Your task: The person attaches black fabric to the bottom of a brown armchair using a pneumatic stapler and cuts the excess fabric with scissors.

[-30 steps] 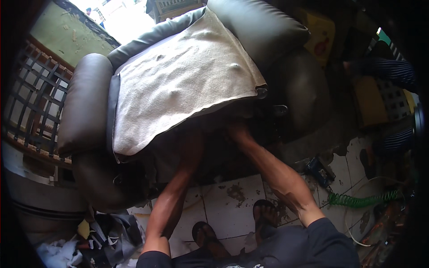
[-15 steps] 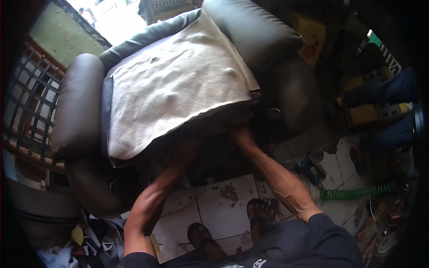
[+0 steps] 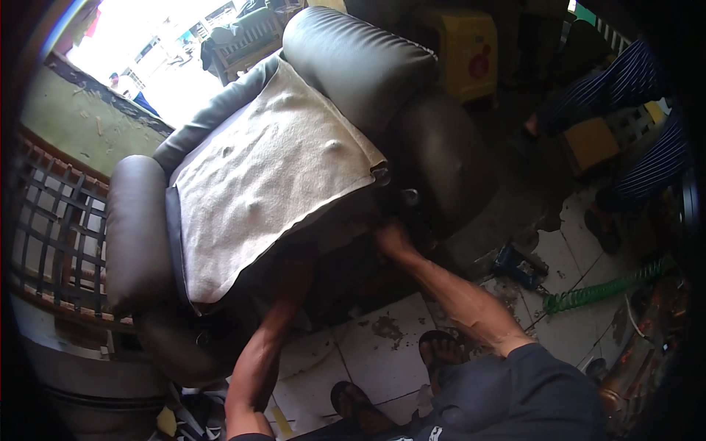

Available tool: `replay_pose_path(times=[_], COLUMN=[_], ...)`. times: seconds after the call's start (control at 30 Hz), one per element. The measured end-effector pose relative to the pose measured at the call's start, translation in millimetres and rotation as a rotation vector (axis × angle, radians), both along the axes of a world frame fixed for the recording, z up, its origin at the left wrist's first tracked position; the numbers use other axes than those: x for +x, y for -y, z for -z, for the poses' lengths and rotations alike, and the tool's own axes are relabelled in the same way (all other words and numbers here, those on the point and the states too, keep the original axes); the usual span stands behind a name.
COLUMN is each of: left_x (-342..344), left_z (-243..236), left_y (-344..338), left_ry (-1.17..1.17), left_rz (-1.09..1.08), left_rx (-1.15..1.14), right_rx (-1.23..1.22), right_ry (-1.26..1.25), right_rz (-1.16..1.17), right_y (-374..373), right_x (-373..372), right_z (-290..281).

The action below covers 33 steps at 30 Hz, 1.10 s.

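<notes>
- Your sandaled feet stand on the tiled floor, lower centre of the frame.
- A blue tool lies on the floor right of centre, near a green coiled hose.
- Your left hand and right hand reach beneath the front edge of the dark armchair, at mid-frame. Shadow hides the fingers; you cannot tell either hand's grip.
- The armchair fills the centre left, a beige fabric panel over its seat.
- A yellow stool stands at upper right.
</notes>
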<state>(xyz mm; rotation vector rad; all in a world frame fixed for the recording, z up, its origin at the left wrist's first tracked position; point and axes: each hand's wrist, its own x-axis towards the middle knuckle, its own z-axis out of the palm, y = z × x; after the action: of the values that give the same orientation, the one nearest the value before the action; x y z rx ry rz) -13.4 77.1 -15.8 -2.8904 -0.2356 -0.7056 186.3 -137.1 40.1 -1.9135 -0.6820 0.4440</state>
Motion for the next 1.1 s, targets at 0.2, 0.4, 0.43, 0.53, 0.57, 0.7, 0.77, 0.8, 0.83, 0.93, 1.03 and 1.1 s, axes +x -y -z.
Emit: replay_pose_path(times=[0.2,0.4,0.43,0.53,0.57,0.7,0.77,0.8,0.83,0.93,1.03,1.1], left_x=[-10,-50,-57,-64,-67,-36,-40,-41,-50,-73,-120,-143], left_z=[-92,-229,-237,-220,-219,-209,-210,-207,-207,-207,-192,-169], left_y=[71,60,38,-35,-56,-64,-61,-61,-57,-6,53,69], left_ry=[-0.254,0.595,0.587,0.468,0.391,0.276,0.219,0.257,0.263,0.441,0.184,-0.035], left_rz=[0.001,-0.271,-0.364,-0.746,-0.862,-0.985,-1.022,-0.987,-0.939,-0.586,-0.280,-0.195], left_rx=[-0.450,-0.120,-0.140,-0.256,-0.348,-0.362,-0.335,-0.290,-0.241,-0.086,-0.151,0.027], right_rx=[-0.028,0.199,0.268,0.491,0.439,-0.110,-0.259,-0.272,-0.300,0.113,0.198,0.154], right_ry=[-0.018,0.314,0.329,0.392,0.507,0.822,0.813,0.820,0.804,0.983,0.842,0.800], right_rz=[0.133,0.069,0.068,0.115,0.154,0.275,0.254,0.231,0.201,0.062,-0.254,-0.590], right_y=[25,25,28,15,2,-42,-57,-55,-51,-34,-2,15], right_x=[-13,-35,-39,-30,-17,47,37,31,19,-12,-83,-110], right_z=[1,-27,-57,-140,-157,-186,-179,-180,-170,-148,-123,-100])
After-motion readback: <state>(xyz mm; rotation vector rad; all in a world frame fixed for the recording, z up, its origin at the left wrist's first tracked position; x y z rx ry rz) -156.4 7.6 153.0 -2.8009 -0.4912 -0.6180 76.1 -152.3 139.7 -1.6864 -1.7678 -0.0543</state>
